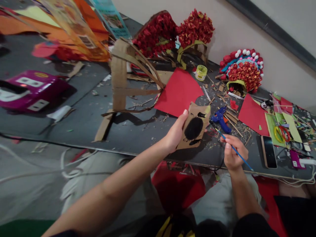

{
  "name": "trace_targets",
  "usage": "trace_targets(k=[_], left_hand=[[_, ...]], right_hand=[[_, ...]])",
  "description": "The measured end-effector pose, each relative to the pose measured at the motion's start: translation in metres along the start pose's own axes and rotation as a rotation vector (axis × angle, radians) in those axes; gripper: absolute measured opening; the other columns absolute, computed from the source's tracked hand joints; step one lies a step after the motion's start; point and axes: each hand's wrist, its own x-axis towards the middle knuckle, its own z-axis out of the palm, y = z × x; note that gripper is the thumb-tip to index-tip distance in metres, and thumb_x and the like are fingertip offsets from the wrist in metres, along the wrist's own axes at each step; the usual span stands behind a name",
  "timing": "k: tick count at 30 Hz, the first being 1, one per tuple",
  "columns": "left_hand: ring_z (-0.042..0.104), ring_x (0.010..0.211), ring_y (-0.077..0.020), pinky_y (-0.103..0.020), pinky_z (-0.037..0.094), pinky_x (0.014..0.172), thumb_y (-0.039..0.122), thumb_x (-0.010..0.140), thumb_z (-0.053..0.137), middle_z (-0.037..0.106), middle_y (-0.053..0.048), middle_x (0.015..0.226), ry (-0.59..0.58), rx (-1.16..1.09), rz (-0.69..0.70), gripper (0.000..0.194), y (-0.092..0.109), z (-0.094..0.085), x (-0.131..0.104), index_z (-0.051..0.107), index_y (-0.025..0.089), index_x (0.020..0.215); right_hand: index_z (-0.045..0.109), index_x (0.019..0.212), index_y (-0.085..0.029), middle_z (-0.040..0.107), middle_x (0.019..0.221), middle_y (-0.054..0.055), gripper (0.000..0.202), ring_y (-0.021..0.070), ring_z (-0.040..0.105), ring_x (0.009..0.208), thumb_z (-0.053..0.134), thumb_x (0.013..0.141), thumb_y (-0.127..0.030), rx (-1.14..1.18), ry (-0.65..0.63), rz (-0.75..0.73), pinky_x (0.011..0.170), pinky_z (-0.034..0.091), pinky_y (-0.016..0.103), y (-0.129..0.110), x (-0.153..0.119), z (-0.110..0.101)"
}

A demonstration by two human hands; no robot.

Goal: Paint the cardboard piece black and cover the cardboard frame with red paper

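My left hand is closed on a piece of brown cardboard, its thumb over the near edge. Black paint covers a large oval in the middle of the cardboard, with smaller black marks above and below. To the right, my right hand pinches a thin blue paintbrush, its tip pointing up and left towards the cardboard but apart from it. Just beyond the brush tip lies a blue glue gun. A red sheet lies behind the cardboard.
Left of my hands stands a cardboard strip frame, with a purple power strip farther left. Decorated red headpieces sit against the wall. An open yellow paint jar, a phone and scissors are on the table among scraps.
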Motion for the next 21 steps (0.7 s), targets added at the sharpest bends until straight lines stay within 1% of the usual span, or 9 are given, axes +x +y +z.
trace_targets(k=[3,6,10,13,15,18,21], left_hand=[[0.068,0.107,-0.0331,-0.045,0.048,0.101,0.058,0.092,0.034,0.077,-0.013,0.095,-0.085,0.034,0.0,0.06,-0.006,-0.004,0.002,0.073,0.014,0.104],[0.067,0.109,-0.0328,-0.045,0.046,0.104,0.058,0.09,0.04,0.077,-0.012,0.093,-0.152,0.036,0.008,0.057,-0.011,-0.007,0.004,0.074,0.014,0.1],[0.068,0.107,-0.0313,-0.045,0.044,0.106,0.058,0.09,0.042,0.077,-0.011,0.091,-0.223,0.049,-0.005,0.054,-0.015,-0.009,0.005,0.075,0.016,0.094],[0.068,0.106,-0.0309,-0.044,0.043,0.106,0.059,0.089,0.042,0.078,-0.011,0.092,-0.241,0.075,-0.007,0.054,-0.016,-0.01,0.004,0.075,0.016,0.092],[0.068,0.106,-0.0312,-0.044,0.043,0.106,0.059,0.089,0.042,0.078,-0.011,0.091,-0.231,0.077,-0.003,0.054,-0.016,-0.01,0.004,0.075,0.016,0.091],[0.067,0.108,-0.0314,-0.044,0.043,0.106,0.058,0.09,0.042,0.078,-0.01,0.089,-0.211,0.06,0.0,0.053,-0.016,-0.009,0.004,0.075,0.017,0.094],[0.067,0.109,-0.0309,-0.044,0.042,0.107,0.058,0.09,0.043,0.078,-0.009,0.088,-0.222,0.049,0.002,0.052,-0.016,-0.009,0.005,0.075,0.017,0.094]], right_hand=[[0.064,0.102,-0.024,0.076,0.095,0.004,0.017,0.019,0.075,0.077,0.056,0.088,-0.017,0.029,0.003,0.034,0.065,0.065,0.033,0.003,-0.003,0.0],[0.064,0.102,-0.024,0.077,0.097,0.004,0.017,0.0181,0.075,0.075,0.057,0.089,-0.016,0.026,-0.017,0.028,0.062,0.065,0.031,0.001,-0.003,0.001],[0.064,0.104,-0.024,0.077,0.098,0.005,0.019,0.0172,0.075,0.076,0.057,0.089,-0.015,0.02,-0.018,0.023,0.062,0.065,0.03,-0.002,-0.001,0.002],[0.064,0.104,-0.023,0.077,0.098,0.005,0.02,0.017,0.076,0.077,0.057,0.088,-0.013,0.014,-0.026,0.006,0.066,0.065,0.029,-0.001,-0.001,0.002],[0.065,0.103,-0.023,0.077,0.097,0.004,0.02,0.0172,0.076,0.077,0.057,0.088,-0.014,0.011,-0.03,0.002,0.066,0.066,0.03,-0.001,-0.002,0.002],[0.065,0.102,-0.024,0.077,0.096,0.004,0.019,0.017,0.075,0.075,0.057,0.088,-0.015,0.033,0.0,0.014,0.062,0.065,0.029,0.0,-0.002,0.002],[0.065,0.103,-0.024,0.077,0.097,0.004,0.02,0.0168,0.075,0.075,0.057,0.088,-0.014,0.04,0.005,0.019,0.06,0.065,0.029,-0.001,-0.002,0.003]])
